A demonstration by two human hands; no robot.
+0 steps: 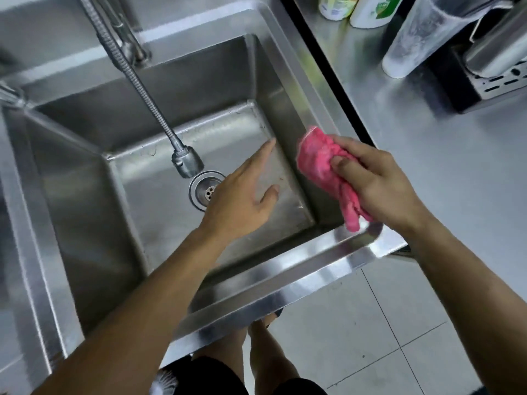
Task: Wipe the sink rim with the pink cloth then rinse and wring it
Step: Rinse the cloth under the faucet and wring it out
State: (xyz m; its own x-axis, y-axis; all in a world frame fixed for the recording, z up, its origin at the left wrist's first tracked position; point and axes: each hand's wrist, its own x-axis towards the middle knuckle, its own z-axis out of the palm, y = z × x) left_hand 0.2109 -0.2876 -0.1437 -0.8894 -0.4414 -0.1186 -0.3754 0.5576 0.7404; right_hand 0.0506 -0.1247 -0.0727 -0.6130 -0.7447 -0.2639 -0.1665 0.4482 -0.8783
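Note:
A bunched pink cloth hangs above the near right corner of the steel sink's rim. My right hand grips the cloth, thumb pressed into its folds, and its lower end dangles down to the rim corner. Over the basin, my left hand hovers with fingers straight and spread, holding nothing, just right of the drain. The flexible faucet hose ends in a spout above the drain. No water runs.
A steel counter lies right of the sink, carrying a frosted plastic jug, two bottles at the back and a black rack. The tap base stands behind the basin. Tiled floor and my legs show below.

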